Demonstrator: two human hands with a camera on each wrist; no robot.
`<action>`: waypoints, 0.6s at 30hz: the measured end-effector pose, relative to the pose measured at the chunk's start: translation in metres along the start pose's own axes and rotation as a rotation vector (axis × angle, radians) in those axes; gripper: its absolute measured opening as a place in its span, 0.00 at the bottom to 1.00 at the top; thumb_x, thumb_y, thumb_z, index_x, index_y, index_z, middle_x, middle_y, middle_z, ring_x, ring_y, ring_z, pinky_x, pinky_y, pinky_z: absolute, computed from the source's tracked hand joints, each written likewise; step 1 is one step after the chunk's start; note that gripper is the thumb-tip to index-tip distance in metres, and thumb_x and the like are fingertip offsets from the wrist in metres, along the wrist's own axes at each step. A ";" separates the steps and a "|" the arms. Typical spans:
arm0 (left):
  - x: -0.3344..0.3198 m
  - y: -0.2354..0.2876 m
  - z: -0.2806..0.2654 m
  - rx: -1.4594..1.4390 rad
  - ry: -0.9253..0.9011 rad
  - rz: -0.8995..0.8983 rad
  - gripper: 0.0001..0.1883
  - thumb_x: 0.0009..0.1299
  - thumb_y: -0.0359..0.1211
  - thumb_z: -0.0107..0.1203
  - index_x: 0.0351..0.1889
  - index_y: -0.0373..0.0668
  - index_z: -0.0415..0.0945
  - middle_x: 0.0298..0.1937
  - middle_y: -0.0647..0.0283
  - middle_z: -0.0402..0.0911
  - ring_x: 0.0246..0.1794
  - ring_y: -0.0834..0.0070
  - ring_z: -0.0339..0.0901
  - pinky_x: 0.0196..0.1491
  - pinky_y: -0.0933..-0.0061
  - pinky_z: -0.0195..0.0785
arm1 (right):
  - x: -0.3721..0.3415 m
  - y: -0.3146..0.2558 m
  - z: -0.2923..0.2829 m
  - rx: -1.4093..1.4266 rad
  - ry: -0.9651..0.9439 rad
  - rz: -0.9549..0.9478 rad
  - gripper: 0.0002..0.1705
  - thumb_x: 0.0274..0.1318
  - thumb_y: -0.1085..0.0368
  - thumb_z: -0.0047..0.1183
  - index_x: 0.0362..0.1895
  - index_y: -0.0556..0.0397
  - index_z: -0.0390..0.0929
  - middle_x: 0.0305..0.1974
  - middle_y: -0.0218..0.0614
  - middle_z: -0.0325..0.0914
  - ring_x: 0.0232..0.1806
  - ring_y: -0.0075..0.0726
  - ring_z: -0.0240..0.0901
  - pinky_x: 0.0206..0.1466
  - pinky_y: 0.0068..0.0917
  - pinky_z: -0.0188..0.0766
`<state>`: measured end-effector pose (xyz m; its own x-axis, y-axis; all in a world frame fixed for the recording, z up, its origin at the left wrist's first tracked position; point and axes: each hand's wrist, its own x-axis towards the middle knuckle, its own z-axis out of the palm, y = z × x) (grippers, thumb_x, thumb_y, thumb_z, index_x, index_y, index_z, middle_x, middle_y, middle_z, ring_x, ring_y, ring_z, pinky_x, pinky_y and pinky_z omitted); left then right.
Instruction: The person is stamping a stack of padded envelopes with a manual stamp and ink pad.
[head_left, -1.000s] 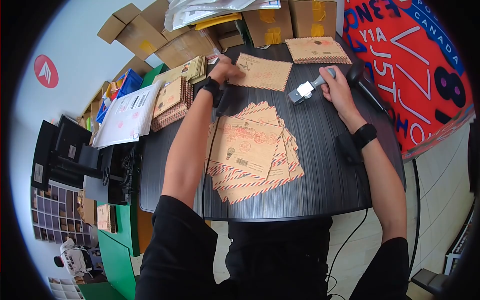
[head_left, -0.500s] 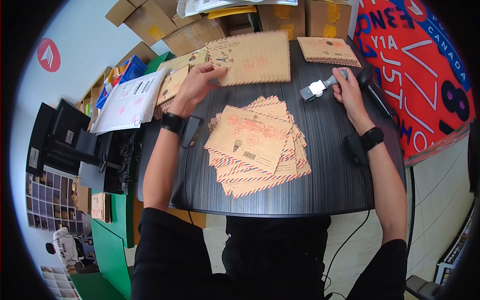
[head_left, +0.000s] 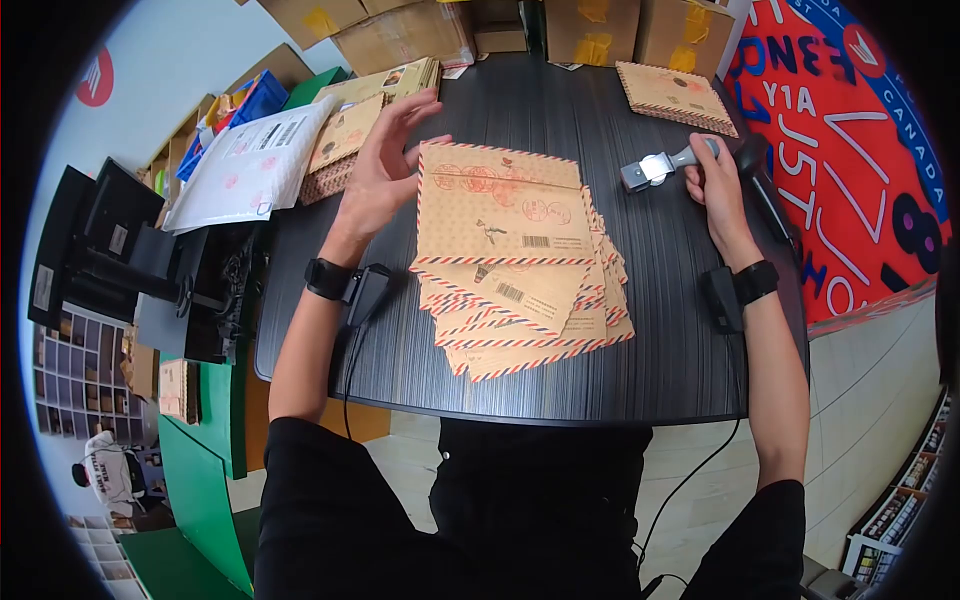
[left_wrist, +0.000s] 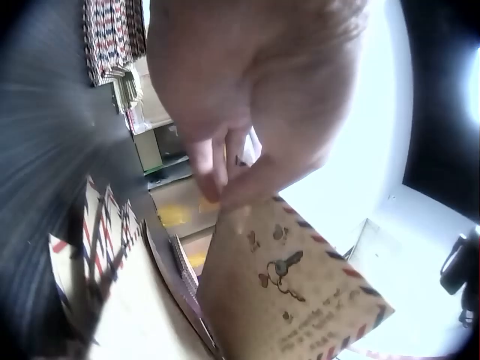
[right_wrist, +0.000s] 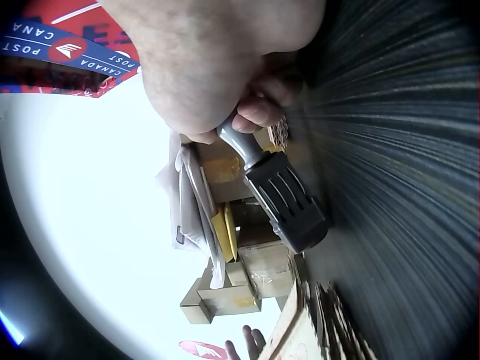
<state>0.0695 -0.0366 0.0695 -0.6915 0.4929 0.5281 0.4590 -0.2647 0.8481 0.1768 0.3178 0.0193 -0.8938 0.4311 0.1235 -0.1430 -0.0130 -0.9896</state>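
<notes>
My left hand (head_left: pixel 380 180) is at the left edge of an envelope (head_left: pixel 500 205), its fingers apart and the thumb by that edge. Printed keys show on the envelope's tilted face (left_wrist: pixel 292 277) in the left wrist view; whether the thumb touches it, I cannot tell. Beneath it lies a fanned pile of striped-edge envelopes (head_left: pixel 540 345). To the right, my right hand (head_left: pixel 718 195) grips the grey handle of a hand stamp (head_left: pixel 648 172). Its dark ribbed head (right_wrist: pixel 289 202) is held off the tabletop in the right wrist view.
Another envelope stack (head_left: pixel 678 97) lies at the back right, near a black scanner (head_left: pixel 770 195). Stacked envelopes (head_left: pixel 340 150) and a white padded mailer (head_left: pixel 250 160) are at the left. Cardboard boxes (head_left: pixel 595 30) line the back of the dark table (head_left: pixel 690 380).
My left hand has brought an envelope from the back over the pile, and its fingers have spread. The envelope's other face now shows from above. My right hand still holds the stamp.
</notes>
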 end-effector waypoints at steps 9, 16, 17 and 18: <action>-0.006 -0.031 -0.041 0.021 -0.492 -0.151 0.12 0.64 0.15 0.48 0.42 0.36 0.76 0.49 0.57 0.80 0.55 0.68 0.76 0.60 0.69 0.67 | -0.001 -0.001 0.001 -0.037 0.013 0.025 0.14 0.68 0.52 0.45 0.45 0.48 0.66 0.21 0.20 0.57 0.18 0.12 0.48 0.20 0.12 0.46; -0.010 -0.042 -0.042 -0.144 -0.415 -0.439 0.09 0.66 0.21 0.53 0.43 0.37 0.76 0.49 0.59 0.80 0.55 0.73 0.75 0.60 0.73 0.66 | -0.005 -0.004 0.005 -0.055 0.026 -0.011 0.14 0.68 0.52 0.45 0.45 0.48 0.67 0.21 0.21 0.56 0.18 0.12 0.49 0.21 0.13 0.47; -0.012 -0.041 -0.039 -0.159 -0.388 -0.478 0.09 0.66 0.22 0.55 0.44 0.37 0.76 0.50 0.60 0.80 0.55 0.74 0.75 0.60 0.73 0.65 | -0.007 -0.008 0.008 -0.058 0.041 -0.024 0.14 0.69 0.52 0.44 0.45 0.48 0.67 0.21 0.21 0.56 0.18 0.12 0.49 0.20 0.13 0.47; -0.013 -0.041 -0.037 -0.173 -0.371 -0.467 0.09 0.66 0.22 0.55 0.44 0.37 0.76 0.50 0.60 0.80 0.55 0.74 0.75 0.60 0.73 0.65 | -0.008 -0.014 0.012 -0.077 0.027 -0.029 0.14 0.69 0.52 0.44 0.45 0.48 0.67 0.21 0.21 0.56 0.18 0.12 0.49 0.20 0.13 0.47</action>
<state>0.0396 -0.0629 0.0296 -0.5434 0.8360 0.0760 0.0360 -0.0673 0.9971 0.1809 0.3032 0.0333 -0.8779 0.4544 0.1511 -0.1344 0.0691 -0.9885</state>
